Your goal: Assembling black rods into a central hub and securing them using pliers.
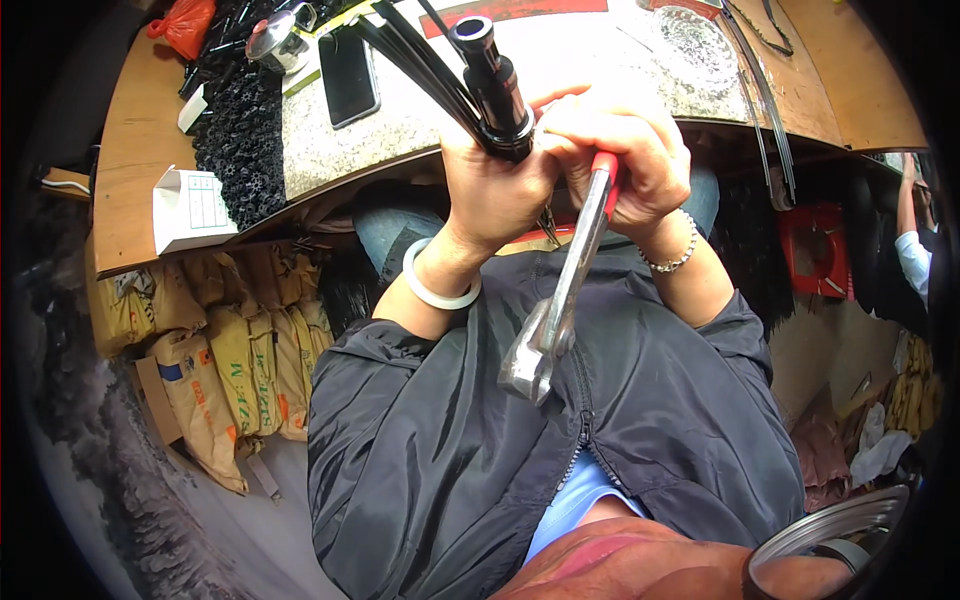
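Note:
My left hand [490, 195], with a white bangle at the wrist, is closed round a bundle of thin black rods with a stepped black tube [490, 90] standing up beside them. Together they look like a folded umbrella frame. The tube's open end points up. Against it, my right hand [640, 150] has its fingers curled and grips pliers [575, 265] by their red handles. The steel head of the pliers hangs toward my jacket. Both hands meet just past the table's near edge; what the fingertips touch between them is hidden.
On the table [400, 140] lie a black phone [348, 75], a heap of small black toothed parts [240, 145], an open white box [195, 205] and a metal pot [280, 42]. Black rods [770, 110] hang over the right edge. Sacks [240, 370] stand at left; another person's sleeve [912, 260] shows at right.

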